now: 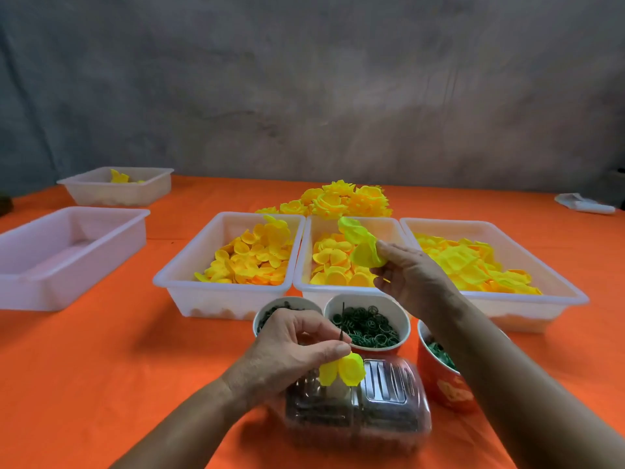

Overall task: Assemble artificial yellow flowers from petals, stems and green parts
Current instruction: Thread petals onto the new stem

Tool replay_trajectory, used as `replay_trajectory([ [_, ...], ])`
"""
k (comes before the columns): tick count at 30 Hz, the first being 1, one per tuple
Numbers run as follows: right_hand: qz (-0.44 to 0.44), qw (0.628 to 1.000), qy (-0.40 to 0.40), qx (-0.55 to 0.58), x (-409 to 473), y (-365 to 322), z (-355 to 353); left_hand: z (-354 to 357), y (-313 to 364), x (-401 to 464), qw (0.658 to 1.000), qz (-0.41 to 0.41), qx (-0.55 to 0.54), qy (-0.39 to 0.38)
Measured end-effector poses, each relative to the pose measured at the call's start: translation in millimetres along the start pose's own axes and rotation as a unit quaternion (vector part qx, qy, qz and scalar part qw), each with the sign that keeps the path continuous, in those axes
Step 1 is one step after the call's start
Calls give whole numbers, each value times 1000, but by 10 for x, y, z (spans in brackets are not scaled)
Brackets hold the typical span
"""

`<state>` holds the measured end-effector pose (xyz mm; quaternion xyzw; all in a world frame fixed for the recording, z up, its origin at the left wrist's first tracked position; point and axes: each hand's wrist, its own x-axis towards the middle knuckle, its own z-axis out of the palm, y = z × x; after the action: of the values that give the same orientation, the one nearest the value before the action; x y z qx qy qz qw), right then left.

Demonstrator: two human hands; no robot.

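My left hand [291,343] pinches a thin dark stem [342,323] with a small yellow bud of petals [345,368] hanging below the fingers, above a clear plastic box [389,421]. My right hand [411,272] holds a bright yellow petal piece [360,243] in the air over the middle white tray [304,265]. Three white trays in a row hold loose yellow petals: left [169,275], middle, and right [575,292]. Finished yellow flowers [338,199] are piled behind them.
Three paper cups with green parts stand in front of the trays: left [260,316], middle [365,324], right [439,370]. A bare white tray [33,286] and another with a few petals [101,192] sit at the left on the orange tablecloth [101,367]. A white object [585,204] lies far right.
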<state>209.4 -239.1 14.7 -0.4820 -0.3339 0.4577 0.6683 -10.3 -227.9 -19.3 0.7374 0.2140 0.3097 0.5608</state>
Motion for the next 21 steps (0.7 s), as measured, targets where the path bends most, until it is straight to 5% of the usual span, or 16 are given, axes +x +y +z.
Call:
replay_trajectory([
  [5,5,998,-58,29,-241,-75,-6,-72,140,30,1000,-7,-23,-8],
  [11,21,993,-109,30,-389,-103,62,-84,409,315,987,-9,-68,144],
  [21,64,977,-201,-1,-495,-43,249,-28,622,591,988,-48,-101,108],
])
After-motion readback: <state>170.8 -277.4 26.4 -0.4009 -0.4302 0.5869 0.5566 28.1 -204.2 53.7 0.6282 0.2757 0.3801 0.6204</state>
